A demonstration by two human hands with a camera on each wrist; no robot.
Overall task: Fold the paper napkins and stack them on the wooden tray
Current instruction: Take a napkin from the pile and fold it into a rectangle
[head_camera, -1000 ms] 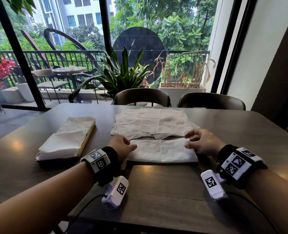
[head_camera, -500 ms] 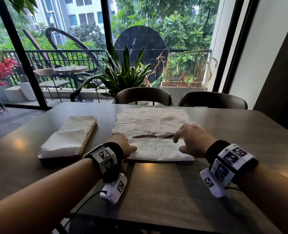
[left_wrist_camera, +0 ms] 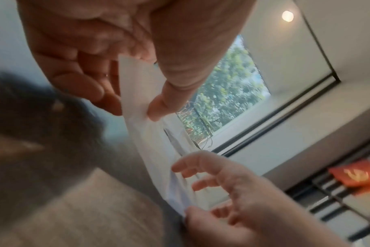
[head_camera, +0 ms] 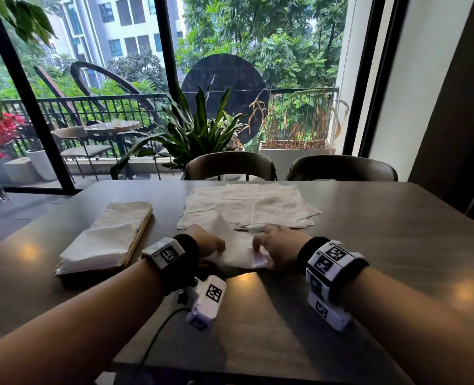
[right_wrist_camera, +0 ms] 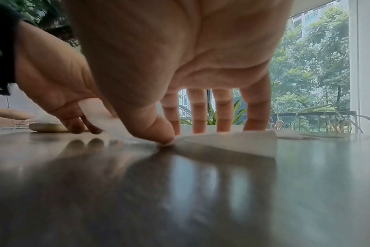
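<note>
Change: a second ago the napkin (head_camera: 237,252) lay as a wide strip in front of the unfolded pile (head_camera: 247,207); now it is half as wide, one corner standing up.
Left hand (head_camera: 208,243): I pinch the napkin's left edge.
Right hand (head_camera: 278,247): fingertips (right_wrist_camera: 197,127) and thumb press it on the surface (head_camera: 285,315).
Meaning: second fold nearly closed.
Tray (head_camera: 138,240): left of the pile, holding folded napkins (head_camera: 105,240).
</note>
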